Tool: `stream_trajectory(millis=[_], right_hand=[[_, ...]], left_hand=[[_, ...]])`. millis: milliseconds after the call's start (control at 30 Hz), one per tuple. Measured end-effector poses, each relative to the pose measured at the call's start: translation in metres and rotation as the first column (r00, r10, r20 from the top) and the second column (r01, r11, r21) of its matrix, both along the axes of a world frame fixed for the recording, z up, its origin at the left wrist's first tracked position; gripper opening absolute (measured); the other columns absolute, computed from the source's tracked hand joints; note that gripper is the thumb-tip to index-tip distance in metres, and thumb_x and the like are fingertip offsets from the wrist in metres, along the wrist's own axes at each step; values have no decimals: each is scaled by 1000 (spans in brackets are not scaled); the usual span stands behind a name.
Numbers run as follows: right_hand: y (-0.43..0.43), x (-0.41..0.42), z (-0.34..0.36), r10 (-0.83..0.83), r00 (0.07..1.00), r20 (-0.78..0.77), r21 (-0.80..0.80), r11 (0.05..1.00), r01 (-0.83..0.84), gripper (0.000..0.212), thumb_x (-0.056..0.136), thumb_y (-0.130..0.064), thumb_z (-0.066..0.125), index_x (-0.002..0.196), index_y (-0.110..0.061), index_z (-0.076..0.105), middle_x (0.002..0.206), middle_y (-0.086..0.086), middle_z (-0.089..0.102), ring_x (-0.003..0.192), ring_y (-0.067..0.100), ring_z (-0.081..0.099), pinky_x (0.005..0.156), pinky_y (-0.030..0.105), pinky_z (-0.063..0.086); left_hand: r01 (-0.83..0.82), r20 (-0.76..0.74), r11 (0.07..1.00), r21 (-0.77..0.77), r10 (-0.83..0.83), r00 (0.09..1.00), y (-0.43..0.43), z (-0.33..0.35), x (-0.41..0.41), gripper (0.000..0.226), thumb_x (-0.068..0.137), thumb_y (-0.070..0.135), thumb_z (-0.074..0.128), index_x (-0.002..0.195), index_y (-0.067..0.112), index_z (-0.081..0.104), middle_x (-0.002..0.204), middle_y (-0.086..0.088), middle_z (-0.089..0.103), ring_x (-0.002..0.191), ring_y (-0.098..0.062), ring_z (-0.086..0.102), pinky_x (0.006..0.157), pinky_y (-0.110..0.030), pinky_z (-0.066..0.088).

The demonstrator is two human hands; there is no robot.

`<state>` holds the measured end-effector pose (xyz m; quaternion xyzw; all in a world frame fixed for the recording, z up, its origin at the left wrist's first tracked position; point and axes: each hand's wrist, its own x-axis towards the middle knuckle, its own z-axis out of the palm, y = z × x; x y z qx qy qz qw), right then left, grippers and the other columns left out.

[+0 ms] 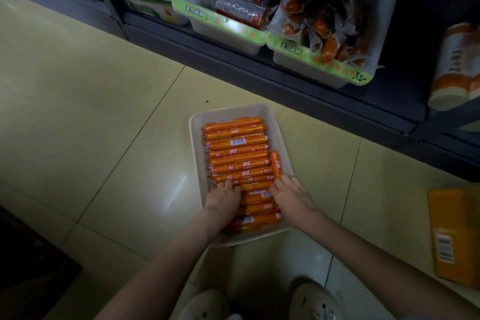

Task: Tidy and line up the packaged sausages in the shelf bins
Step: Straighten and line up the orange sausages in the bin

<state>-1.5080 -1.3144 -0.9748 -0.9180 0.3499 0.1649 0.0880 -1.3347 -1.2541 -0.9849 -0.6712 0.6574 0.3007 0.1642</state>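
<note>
Our shoes (314, 301) stand behind the bin (228, 112) on the floor; left hand (224, 199) and right hand (293, 195) press the sausages (233, 156) inside, fingers nearly straight, gripping nothing, probably levelling the row; one stray sausage (275, 163) lies crosswise

Tray bin (197, 123): white, shallow, rectangular; on the floor below the shelf.
Sausage row (235, 156): orange-wrapped sticks laid crosswise, side by side.
Odd sausage (275, 163): same wrapper; lengthwise along the right wall.
Shelf bins (223, 37): white, green-labelled fronts; loosely piled packaged sausages.
</note>
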Motion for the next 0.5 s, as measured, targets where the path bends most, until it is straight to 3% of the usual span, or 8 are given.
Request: stream_trajectory(millis=[100,200,333,400,500], right_hand=[[-4,-2,8,-100,980,171,113,990,81,38,69,-17,77,107,-14,67,101,4,64,100,25,59,85,28,45],[-9,-2,15,-265,946,188,275,939,208,43,92,-7,49,134,-16,51,129,4,53,121,22,42,101,28,33],[-16,-2,19,-324,930,174,406,884,231,47,97,-19,52,143,-17,42,140,4,47,129,19,37,105,25,28],[-19,0,25,-464,862,205,516,800,308,45,95,-22,56,139,-16,47,136,5,50,125,20,44,103,27,34],[-25,7,48,-703,642,307,695,626,353,12,94,-12,57,101,-13,67,93,6,66,83,19,63,74,27,52]], left_hand=[[31,14,1000,-1,-31,999,0,1,0,39,98,30,46,132,13,40,134,-12,47,122,-28,48,99,-38,42],[136,93,990,-28,-133,987,1,6,-1,35,99,26,42,129,8,42,132,-15,49,120,-30,49,99,-38,42],[148,41,987,-70,-145,989,6,13,0,39,98,28,45,133,12,42,135,-14,43,124,-30,44,104,-39,37],[40,-63,989,-145,-50,997,9,21,3,37,98,28,44,132,15,44,134,-10,44,122,-27,44,102,-36,38],[-182,-251,951,-249,118,961,11,43,8,34,97,23,44,130,17,48,128,-6,47,118,-25,46,99,-33,38]])
